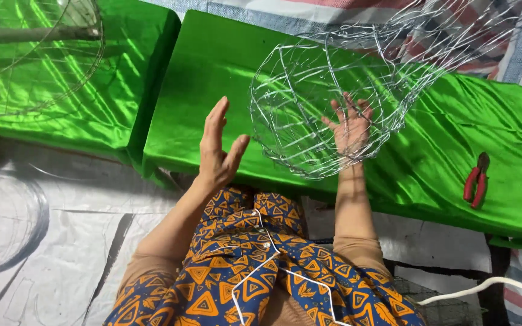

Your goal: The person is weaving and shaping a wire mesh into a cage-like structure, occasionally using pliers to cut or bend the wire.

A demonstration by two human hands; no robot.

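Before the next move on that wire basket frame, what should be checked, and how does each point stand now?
1. Right hand supports the wire frame: ok, it reaches inside the frame with fingers spread against the wires.
2. Left hand on the frame: not ok, it is open and held apart, beside the frame's left edge.
3. Frame resting steadily on the green cloth bench: cannot tell, it looks lifted and tilted.
4. Red-handled pliers within sight: ok, lying on the cloth to the right, untouched.
5. Loose wire ends near the fingers: cannot tell, too fine to see.
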